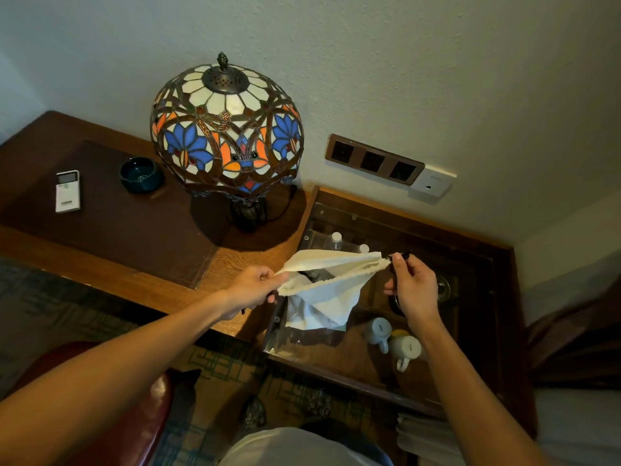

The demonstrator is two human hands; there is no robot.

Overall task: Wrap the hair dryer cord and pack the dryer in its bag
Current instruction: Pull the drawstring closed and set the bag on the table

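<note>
Pale plastered wall fills the upper field, bearing a brown three-gang socket panel [373, 160] and a white wall plate [431, 183] at about 2 o'clock from centre. A wooden desk [111, 260] runs from 9 o'clock toward centre and carries a stained-glass lamp [226, 129], a dark ashtray [141, 174] and a white remote control [67, 191].

At centre, a cream drawstring bag [327, 284] is held in the air over a glass-topped cabinet [470, 264], in which bottles and two white mugs [393, 341] are seen. A dark object, judged to be the hair dryer [314, 274], is partly visible inside the bag's mouth; the cord is not visible.

The left hand [255, 290] is closed on the bag's rim at its 9 o'clock end. The right hand [411, 284] is pinched on a dark drawstring end [401, 256] at the 3 o'clock end, the remaining fingers loosely curled.

The step in hand is judged to be the closing of the bag. It is done well if the two ends are drawn apart evenly, so that the mouth gathers without the rim fabric being trapped, and if the dryer is allowed to settle fully below the rim before tightening. The bag is best kept supported from below or lowered, since its weight is carried by the rim alone.

Small print is present on the remote control and a mark on each mug, but none can be read.
</note>
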